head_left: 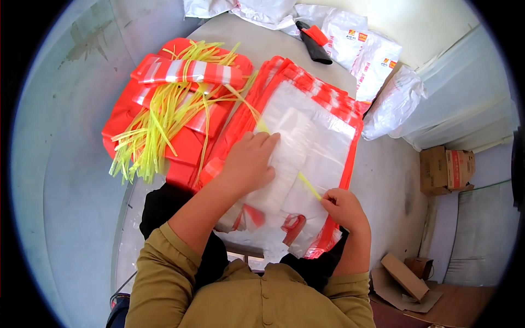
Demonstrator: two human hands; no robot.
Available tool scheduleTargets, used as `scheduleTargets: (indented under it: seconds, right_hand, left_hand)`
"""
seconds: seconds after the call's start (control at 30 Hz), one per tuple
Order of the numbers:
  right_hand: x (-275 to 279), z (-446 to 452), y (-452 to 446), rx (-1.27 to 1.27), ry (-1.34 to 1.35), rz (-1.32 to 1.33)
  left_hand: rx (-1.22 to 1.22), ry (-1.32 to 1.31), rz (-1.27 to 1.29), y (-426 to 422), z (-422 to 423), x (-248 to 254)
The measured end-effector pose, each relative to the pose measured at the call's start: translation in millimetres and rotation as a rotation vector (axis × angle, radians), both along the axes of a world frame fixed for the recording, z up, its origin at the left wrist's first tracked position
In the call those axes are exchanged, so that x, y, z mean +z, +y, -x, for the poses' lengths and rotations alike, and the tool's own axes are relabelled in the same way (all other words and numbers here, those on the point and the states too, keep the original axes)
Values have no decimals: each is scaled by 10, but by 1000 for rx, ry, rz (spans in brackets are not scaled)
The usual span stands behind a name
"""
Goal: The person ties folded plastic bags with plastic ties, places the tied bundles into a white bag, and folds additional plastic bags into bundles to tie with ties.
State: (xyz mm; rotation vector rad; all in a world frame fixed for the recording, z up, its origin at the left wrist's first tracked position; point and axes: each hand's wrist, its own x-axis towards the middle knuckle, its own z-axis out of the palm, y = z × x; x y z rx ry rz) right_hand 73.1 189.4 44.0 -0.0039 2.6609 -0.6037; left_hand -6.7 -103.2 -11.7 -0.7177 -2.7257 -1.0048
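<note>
A stack of red-and-white plastic bags (333, 131) lies in front of me, with a folded clear plastic bundle (292, 142) on top. My left hand (251, 161) rests on the bundle's left side, its fingers bent over a yellow strip (262, 124). At the lower right of the stack, my right hand (343, 209) pinches the other end of a yellow strip that comes out from under the bundle. Left of the stack, many loose yellow strips (158, 128) are heaped on folded red bags (123, 112).
White printed sacks (350, 44) line the far edge of the grey table (391, 175), with a black and red item (316, 44) beside them. Cardboard boxes (445, 170) stand at the right, and flattened cardboard (404, 279) lies at the lower right.
</note>
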Motion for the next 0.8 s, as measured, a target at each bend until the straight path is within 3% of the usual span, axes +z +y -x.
scheduleTargets:
  seconds: [0.23,0.43,0.53,0.8]
  right_hand:
    - [-47,-50,193,-47,-110,552]
    - [-291,16,-122,-174,76,1183]
    - [-361,90,-331,-434,22,1205]
    - [-623,119,-528,-496,233,1108]
  left_hand:
    - [13,36,57,-8,20,-15]
    - [-6,-23,30,-39,65,10]
    - [-36,-49,7,-88,87,15]
    - [-89,-115,-20,-108,82,79]
